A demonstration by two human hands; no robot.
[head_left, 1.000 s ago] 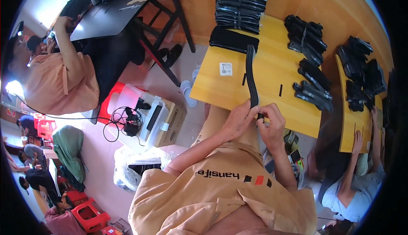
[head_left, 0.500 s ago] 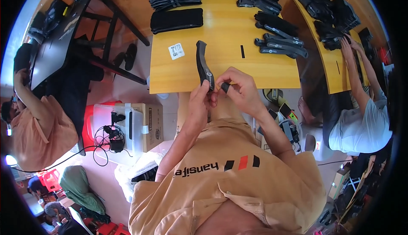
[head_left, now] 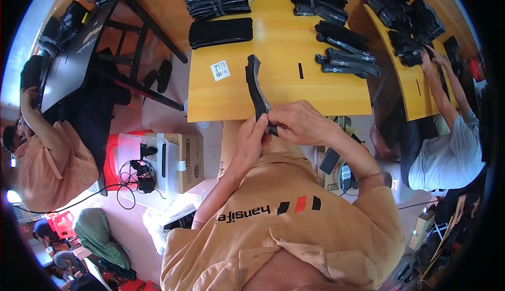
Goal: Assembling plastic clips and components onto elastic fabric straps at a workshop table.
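Note:
A folded black strap with a grey face [head_left: 254, 83] stands up over the front edge of the yellow table, its layered edge showing. My left hand [head_left: 251, 139] is closed round its lower end, thumb along the side. Against that same end my right hand [head_left: 301, 121] is closed, its fingertips pinching the strap just above a short dark end piece that pokes out below. Most of the right fingertips are hidden behind the hand. On the table ahead lie a white label [head_left: 220, 70] and a small black strip [head_left: 301, 71].
Folded black bundles [head_left: 221, 32] sit at the table's far left. More grey-faced black straps [head_left: 347, 62] lie at its right. Co-workers sit at a dark table [head_left: 71, 64] on the left and another yellow table [head_left: 421, 88] on the right. A clear plastic bin [head_left: 167, 172] stands beside a cardboard box [head_left: 190, 159].
The strap has turned so its layered edge shows. My right hand, which was holding a small black end apart to the right, has come in against the strap's lower end.

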